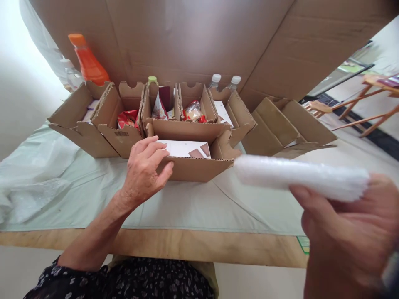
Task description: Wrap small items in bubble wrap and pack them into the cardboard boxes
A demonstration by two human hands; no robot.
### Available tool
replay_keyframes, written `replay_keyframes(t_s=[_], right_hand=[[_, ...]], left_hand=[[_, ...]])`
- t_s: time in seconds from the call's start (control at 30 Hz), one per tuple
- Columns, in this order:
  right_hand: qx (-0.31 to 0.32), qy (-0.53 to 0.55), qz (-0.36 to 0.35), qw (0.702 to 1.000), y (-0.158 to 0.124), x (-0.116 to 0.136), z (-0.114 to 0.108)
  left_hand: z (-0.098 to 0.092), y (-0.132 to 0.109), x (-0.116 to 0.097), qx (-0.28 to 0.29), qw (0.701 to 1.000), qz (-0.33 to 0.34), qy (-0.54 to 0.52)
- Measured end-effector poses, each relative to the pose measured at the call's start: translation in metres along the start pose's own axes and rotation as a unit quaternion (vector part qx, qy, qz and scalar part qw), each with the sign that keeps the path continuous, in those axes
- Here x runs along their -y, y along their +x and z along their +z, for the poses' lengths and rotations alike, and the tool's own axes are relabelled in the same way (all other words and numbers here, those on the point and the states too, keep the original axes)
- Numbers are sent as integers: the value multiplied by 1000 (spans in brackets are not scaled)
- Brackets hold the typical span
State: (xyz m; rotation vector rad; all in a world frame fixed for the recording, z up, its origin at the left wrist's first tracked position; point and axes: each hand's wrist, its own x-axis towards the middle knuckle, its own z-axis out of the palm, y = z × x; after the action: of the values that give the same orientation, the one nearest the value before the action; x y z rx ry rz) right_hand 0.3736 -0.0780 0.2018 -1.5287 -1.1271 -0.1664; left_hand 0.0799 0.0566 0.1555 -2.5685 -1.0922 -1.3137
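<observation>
My left hand [148, 164] lies over the left end of a small open cardboard box [199, 170], its thumb on the outside of the front wall and its fingers bent over the rim. Inside that box is a white carton [187, 148] with brown shapes printed on it, and my fingertips reach its left end. At the right, my right hand [349, 216] grips a long white bundle [299, 174] that looks like rolled bubble wrap. The bundle is held level, in the air, with its far end near the box's right corner. Whether anything is wrapped inside it is hidden.
Behind stands a row of open cardboard bins [109, 141] with red packets [128, 119] and other goods. An orange bottle [89, 62] and white-capped bottles [215, 79] stand behind them. Another cardboard bin [274, 128] is at right. Clear plastic wrap [34, 199] lies left.
</observation>
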Motion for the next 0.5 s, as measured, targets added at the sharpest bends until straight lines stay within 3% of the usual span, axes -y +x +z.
replay_keyframes(t_s=[0.1,0.2,0.37,0.5], right_hand=[[44,-63,-134,988,39,12,41],[102,-121,-175,972,61,27,74],[101,-156,-184,965,68,47,90],[161,-228,-149,949,71,37,103]], left_hand=[[0,1,-2,-1,1000,-16,-3],[0,2,-2,3,1000,-25,-4],[-1,2,-1,11,1000,-23,-6],[1,3,-1,3,1000,-29,-6]])
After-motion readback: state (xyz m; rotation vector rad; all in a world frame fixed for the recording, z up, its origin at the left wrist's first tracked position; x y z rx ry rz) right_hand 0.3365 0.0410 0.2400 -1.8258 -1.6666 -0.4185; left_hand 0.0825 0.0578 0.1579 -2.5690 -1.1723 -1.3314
